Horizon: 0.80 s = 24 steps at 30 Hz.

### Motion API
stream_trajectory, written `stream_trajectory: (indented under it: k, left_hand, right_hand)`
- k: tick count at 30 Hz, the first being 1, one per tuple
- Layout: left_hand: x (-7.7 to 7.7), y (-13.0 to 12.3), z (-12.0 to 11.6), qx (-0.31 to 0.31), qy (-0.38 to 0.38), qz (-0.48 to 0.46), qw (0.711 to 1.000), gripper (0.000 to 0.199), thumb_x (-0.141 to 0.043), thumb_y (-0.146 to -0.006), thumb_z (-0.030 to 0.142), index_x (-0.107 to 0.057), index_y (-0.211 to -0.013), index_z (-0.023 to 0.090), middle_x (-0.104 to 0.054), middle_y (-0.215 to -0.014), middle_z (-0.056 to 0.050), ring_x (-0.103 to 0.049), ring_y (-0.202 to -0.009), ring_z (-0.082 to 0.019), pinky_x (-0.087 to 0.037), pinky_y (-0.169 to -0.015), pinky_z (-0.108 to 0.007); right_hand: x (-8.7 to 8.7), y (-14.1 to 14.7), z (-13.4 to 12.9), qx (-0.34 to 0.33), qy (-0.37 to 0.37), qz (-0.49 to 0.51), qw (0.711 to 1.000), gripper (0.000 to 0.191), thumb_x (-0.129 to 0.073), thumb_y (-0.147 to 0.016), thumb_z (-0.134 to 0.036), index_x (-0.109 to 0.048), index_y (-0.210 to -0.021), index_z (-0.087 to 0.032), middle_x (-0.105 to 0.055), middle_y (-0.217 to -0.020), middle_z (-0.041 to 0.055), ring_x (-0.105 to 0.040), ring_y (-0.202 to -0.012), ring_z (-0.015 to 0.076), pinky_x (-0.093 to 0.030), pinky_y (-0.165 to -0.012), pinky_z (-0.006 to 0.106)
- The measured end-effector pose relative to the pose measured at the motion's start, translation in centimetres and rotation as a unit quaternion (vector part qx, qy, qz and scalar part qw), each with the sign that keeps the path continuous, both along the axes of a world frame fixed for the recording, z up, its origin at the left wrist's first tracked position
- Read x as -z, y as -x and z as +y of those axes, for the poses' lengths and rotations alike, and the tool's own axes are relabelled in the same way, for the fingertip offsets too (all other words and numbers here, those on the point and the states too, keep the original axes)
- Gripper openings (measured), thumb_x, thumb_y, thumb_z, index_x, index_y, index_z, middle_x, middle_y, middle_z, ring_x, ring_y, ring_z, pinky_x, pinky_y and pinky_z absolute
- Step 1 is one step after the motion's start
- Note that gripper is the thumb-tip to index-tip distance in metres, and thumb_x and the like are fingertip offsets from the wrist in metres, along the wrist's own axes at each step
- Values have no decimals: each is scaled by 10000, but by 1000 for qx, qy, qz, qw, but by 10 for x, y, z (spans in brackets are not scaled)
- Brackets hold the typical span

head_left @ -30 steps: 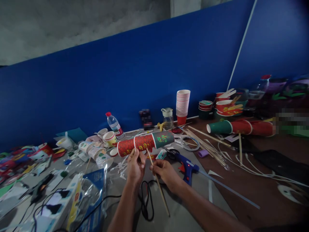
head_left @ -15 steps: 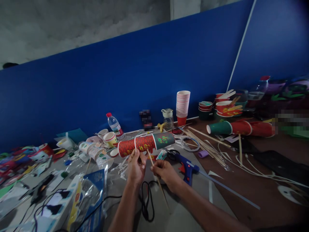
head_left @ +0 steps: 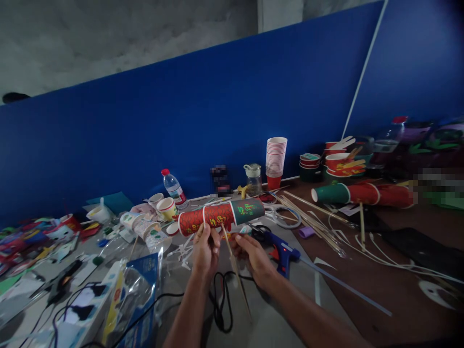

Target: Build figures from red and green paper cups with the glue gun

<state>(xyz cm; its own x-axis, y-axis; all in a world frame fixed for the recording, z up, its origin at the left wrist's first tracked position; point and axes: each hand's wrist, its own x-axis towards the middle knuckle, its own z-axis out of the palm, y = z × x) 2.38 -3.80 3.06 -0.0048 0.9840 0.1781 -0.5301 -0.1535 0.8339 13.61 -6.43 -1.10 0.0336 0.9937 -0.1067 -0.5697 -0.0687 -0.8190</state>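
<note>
A row of joined paper cups, two red and one dark green, lies sideways in the air above the table. My left hand pinches its underside near the seam of the red cups. From the cups a thin wooden stick slants down toward me. My right hand is just right of the stick, fingers apart and holding nothing. A blue glue gun with a lit red light lies beyond my right wrist.
Scissors, bamboo sticks and a second cup assembly lie to the right. Behind stand a cup stack, a glass jar and a water bottle. A power strip and black cable are nearer.
My right hand has let go of the stick and its fingers have opened beside it. The cups remain in my left hand, nearly where they were.
</note>
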Motion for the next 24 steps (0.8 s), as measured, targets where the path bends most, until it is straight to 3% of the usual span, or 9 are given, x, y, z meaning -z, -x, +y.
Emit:
stream_trajectory:
  k: [3,7,14,19,24]
  left_hand:
    - [2,1,1,5,8,7,1000,381,-648,-800,413,-427,-595,180,-450,-380,80,-294,-315,-34,-301,-416,-174]
    - [2,1,1,18,5,37,999,383,-648,-795,412,-432,-585,175,-451,-383,68,-333,-345,-39,-286,-413,-169]
    - [2,0,-4,43,-12,180,983,368,-584,-820,472,-473,-637,173,-508,-417,54,-310,-317,-37,-195,-354,-172]
    - [3,-1,-8,83,-50,297,950,364,-529,-834,525,-541,-762,169,-558,-446,29,-373,-327,-66,-263,-348,-182]
    - [-1,-1,-13,106,-91,337,931,377,-530,-849,472,-564,-1049,154,-634,-552,5,-448,-382,-90,-353,-389,-201]
  right_hand:
    - [-8,-2,-1,21,-3,108,994,409,-799,-574,-296,-651,-950,-230,-699,-810,-7,-616,-718,161,-444,-684,280]
    - [-21,-6,-2,7,-69,211,975,418,-795,-586,-264,-641,-975,-275,-720,-957,-10,-639,-897,199,-470,-820,329]
    - [-19,-10,11,-10,-23,310,950,258,-775,-628,-376,-650,-822,-259,-730,-836,-16,-663,-835,234,-506,-793,399]
    - [-18,-16,17,13,-26,298,954,180,-752,-666,-347,-624,-723,-233,-725,-799,7,-656,-850,244,-511,-764,393]
    - [-20,-21,18,0,-23,325,945,194,-763,-636,-336,-607,-672,-228,-716,-751,3,-663,-823,242,-515,-764,393]
